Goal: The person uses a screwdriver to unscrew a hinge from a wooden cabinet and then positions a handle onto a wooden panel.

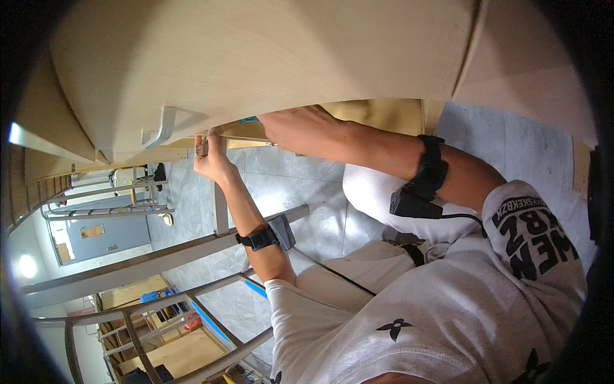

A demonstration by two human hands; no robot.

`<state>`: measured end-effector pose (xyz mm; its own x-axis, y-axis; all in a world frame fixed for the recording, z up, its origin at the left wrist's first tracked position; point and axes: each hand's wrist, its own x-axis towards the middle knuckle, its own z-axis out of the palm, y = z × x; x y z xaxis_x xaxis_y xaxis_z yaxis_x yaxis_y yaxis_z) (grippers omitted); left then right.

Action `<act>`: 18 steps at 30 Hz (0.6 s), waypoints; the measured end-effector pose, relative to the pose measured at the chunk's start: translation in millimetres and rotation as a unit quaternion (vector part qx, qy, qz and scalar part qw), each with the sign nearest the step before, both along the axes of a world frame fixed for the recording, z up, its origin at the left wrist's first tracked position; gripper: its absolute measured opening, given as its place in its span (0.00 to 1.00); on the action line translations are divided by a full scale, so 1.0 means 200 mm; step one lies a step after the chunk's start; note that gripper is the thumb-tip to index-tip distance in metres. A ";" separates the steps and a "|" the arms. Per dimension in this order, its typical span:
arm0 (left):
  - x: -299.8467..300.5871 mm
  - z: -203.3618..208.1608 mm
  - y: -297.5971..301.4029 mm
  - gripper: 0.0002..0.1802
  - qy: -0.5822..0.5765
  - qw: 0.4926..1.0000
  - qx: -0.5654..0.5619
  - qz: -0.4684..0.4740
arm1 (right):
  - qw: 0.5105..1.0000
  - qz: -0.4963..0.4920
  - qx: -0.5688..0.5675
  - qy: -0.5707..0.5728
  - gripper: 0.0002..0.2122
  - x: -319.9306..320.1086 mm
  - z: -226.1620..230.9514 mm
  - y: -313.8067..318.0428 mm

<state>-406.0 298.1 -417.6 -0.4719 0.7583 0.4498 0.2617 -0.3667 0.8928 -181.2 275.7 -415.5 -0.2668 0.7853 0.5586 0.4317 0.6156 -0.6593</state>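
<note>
My left hand (216, 165) is raised below the edge of a pale wooden door (288, 51), its fingers curled closed. Beside those fingers shows a small metallic piece (202, 150), too small to name; what the fingers grip is unclear. My right hand (291, 127) reaches up to the same edge from the right, and the wood hides its fingers. Close to it a bit of teal (249, 120) peeks out, its kind not visible. Between the two hands runs a thin pale strip (246, 138). A light metal handle (163, 128) sticks out from the door, left of both hands.
Metal bed frames with rails (128, 269) stand at the left. Beyond them are a grey-blue door (105, 233) and wooden furniture (185, 352) with items on it. The floor has grey tiles (281, 185). Black bands with small boxes (416, 201) are strapped to both forearms, with cables.
</note>
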 end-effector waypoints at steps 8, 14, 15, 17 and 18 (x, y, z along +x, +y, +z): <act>0.00 0.02 -0.02 0.22 0.002 1.000 0.017 0.008 | 0.846 0.133 -0.477 0.197 0.16 0.02 0.07 0.11; -0.02 0.04 -0.03 0.22 0.011 0.999 0.029 0.024 | 0.992 0.056 -0.116 0.006 0.16 0.02 0.02 0.10; -0.01 0.03 -0.04 0.22 -0.004 0.999 0.038 0.032 | 0.990 0.011 0.139 -0.004 0.18 0.02 0.02 0.06; -0.03 0.05 -0.04 0.23 0.020 0.999 0.038 0.026 | 0.989 0.039 0.132 -0.049 0.18 0.02 0.08 0.02; -0.06 0.03 -0.03 0.25 0.045 0.997 0.038 0.041 | 0.996 0.034 0.057 -0.063 0.17 0.02 0.09 0.01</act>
